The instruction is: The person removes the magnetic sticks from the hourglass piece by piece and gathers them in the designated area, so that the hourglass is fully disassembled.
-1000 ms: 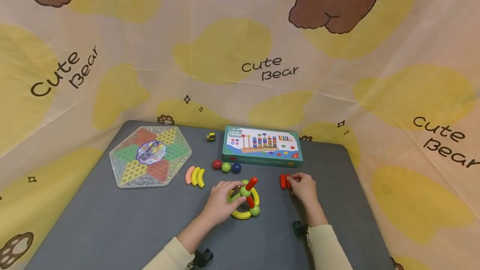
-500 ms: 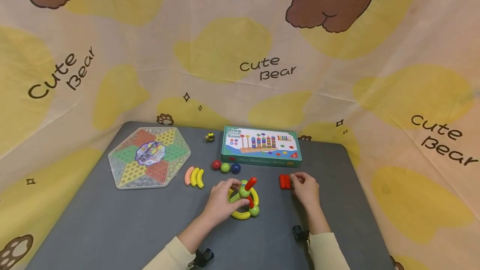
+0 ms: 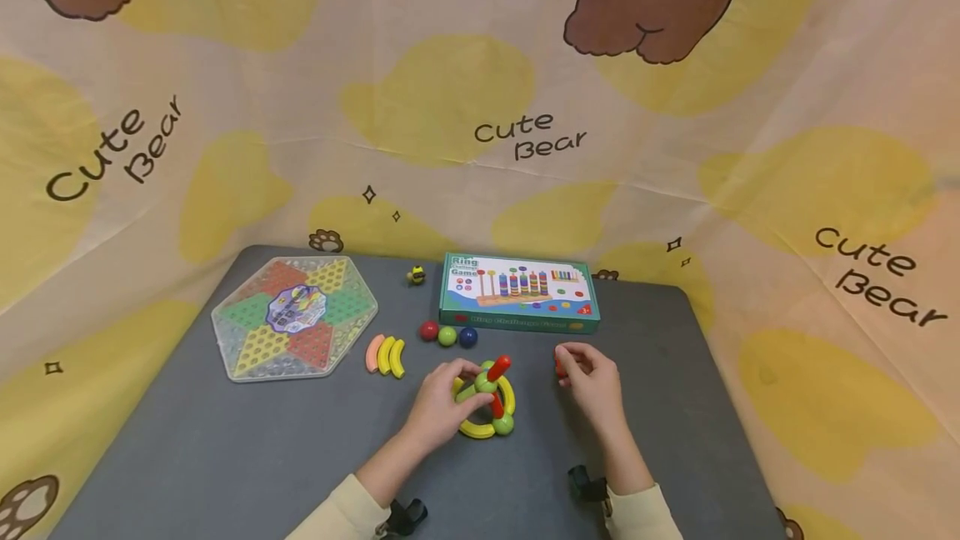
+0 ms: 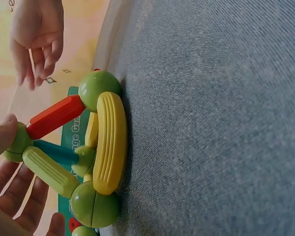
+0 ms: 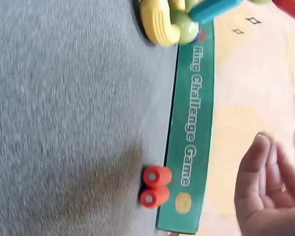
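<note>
A stick-and-ball model stands on the table, its base a ring of yellow curved sticks (image 4: 110, 142) joined by green balls. Red, blue and green straight sticks rise from it to a green top ball (image 3: 485, 382), and another red stick (image 3: 498, 368) points up from there. My left hand (image 3: 441, 402) grips that top ball between thumb and fingers. My right hand (image 3: 596, 382) hovers over two short red sticks (image 5: 160, 176) lying side by side. Its fingers (image 5: 253, 162) are loosely bent and hold nothing. In the head view it partly hides those sticks.
Behind the model are red, green and blue balls (image 3: 447, 336) in a row. Pink and yellow curved sticks (image 3: 386, 355) lie left of it. A game box (image 3: 517, 323), a bee figure (image 3: 417, 275) and a hexagonal checkers board (image 3: 296, 308) sit farther back.
My right hand first touches the right red stick, then draws off to the right, and now is back over both sticks, higher. My left hand keeps its grip on the model.
</note>
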The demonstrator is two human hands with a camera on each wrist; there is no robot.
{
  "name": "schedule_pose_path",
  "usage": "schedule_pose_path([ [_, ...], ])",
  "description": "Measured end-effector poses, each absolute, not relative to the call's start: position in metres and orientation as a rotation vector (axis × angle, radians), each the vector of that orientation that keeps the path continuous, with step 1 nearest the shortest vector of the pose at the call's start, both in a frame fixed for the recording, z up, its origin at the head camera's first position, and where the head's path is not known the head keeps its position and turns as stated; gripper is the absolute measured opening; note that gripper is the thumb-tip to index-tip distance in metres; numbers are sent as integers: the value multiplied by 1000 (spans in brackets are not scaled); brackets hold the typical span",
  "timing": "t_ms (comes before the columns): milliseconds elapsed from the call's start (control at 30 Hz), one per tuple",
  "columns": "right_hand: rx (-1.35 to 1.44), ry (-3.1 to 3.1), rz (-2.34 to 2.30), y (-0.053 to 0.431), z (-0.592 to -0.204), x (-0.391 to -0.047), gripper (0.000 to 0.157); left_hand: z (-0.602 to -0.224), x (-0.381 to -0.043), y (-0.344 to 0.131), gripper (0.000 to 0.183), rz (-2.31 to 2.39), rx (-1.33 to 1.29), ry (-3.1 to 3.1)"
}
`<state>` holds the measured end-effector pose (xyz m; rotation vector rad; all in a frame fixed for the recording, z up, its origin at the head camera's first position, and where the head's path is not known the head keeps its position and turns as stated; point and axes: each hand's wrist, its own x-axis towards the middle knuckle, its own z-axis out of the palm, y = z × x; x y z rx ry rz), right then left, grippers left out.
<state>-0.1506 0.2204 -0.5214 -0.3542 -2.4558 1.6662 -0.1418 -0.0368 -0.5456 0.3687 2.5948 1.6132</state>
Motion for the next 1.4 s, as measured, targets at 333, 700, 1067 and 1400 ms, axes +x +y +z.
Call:
schedule_pose_path([
  [333, -24, -2516, 1829, 189, -521, -143, 33, -549, -145, -42, 45, 1684, 427, 2580],
  [700, 185, -2539, 1855, 168, -513, -139, 28, -549, -145, -42, 38, 1674, 477, 2614],
  [1067, 105, -2578, 1746, 160, -513, -141, 26, -551, -146, -40, 31, 1618, 525, 2745],
  [1400, -39, -2546, 1800, 157, -516, -142, 30, -550, -146, -37, 27, 1551, 530, 2801],
])
